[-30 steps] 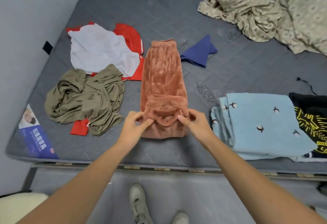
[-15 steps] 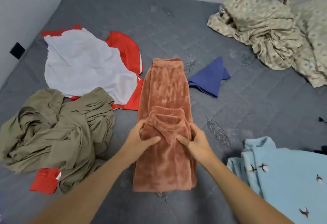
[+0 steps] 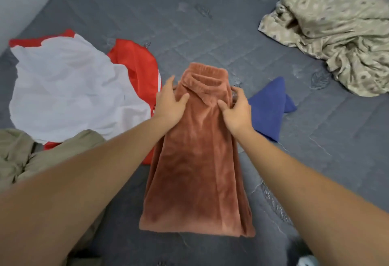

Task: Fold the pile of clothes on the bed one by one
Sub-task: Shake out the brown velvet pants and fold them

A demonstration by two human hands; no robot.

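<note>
Your risk is a crooked fold: let go unevenly and the plush trousers (image 3: pixel 195 160), lying mid-bed (image 3: pixel 210 23), will slide askew. Your left hand (image 3: pixel 169 101) grips the folded end at its left edge, your right hand (image 3: pixel 236 108) pinches its right edge, thumbs on top.
</note>
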